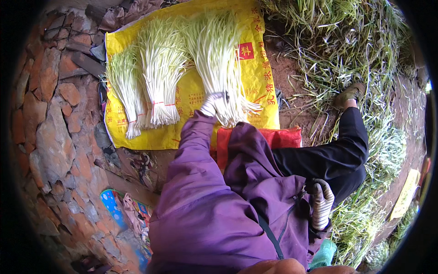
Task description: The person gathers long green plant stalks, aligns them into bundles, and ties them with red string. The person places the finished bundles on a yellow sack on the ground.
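Observation:
My left hand [213, 103], in a pale glove, grips the lower white stalks of a large bunch of long leafy greens [219, 61]; some stalk ends splay out on the right. The bunch lies on a yellow printed woven sack [195, 92]. To its left lie a wide bundle [160, 72] and a narrower bundle [126, 85], each bound with red ties near the stalk ends. My right hand [321, 203], in a striped glove with a dark palm side, is bent beside my lap near the purple jacket. Its fingers are curled; whether it holds anything is hidden.
A red cloth or bag [287, 135] lies by the sack's near edge. Loose greens [335, 51] are heaped at the upper right and spread along the right [386, 161]. Broken stones and bricks [54, 140] cover the left. A colourful printed item [114, 207] lies lower left.

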`<state>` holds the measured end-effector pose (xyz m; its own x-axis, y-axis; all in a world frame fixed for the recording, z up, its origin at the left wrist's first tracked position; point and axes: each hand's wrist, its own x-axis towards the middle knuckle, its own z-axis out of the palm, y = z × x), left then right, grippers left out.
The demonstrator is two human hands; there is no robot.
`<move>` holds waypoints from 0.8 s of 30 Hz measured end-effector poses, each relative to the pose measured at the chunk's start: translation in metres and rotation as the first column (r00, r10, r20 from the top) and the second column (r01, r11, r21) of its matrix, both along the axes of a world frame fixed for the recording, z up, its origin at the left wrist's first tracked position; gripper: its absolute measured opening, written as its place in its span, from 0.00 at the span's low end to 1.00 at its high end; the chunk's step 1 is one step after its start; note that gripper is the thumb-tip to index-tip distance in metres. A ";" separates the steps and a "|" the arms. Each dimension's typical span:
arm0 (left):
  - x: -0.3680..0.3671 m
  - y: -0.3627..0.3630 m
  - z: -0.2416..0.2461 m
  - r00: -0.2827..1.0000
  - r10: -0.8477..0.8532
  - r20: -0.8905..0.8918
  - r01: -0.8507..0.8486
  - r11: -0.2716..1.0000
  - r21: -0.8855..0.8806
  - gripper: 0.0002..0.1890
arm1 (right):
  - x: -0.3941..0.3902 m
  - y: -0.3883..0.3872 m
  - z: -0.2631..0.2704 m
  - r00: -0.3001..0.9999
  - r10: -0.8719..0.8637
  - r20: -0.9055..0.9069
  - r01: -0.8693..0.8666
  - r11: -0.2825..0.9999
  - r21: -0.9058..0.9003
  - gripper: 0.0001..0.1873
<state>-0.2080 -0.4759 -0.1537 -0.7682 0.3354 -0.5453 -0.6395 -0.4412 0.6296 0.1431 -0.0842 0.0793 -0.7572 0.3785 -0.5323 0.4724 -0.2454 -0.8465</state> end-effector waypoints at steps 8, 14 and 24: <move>0.019 0.029 -0.024 0.986 -0.003 0.168 0.010 0.999 -0.038 0.12 | -0.013 0.005 0.000 0.997 0.042 0.066 -0.046 0.997 0.055 0.14; 0.031 0.012 -0.055 0.979 0.110 0.172 -0.102 0.993 -0.056 0.11 | -0.017 -0.001 -0.001 0.997 0.058 0.057 -0.062 0.995 0.072 0.12; 0.060 0.060 0.043 0.983 0.123 -0.134 -0.163 0.923 -0.350 0.11 | 0.040 0.123 0.022 0.846 -0.384 -0.371 0.534 0.599 0.597 0.13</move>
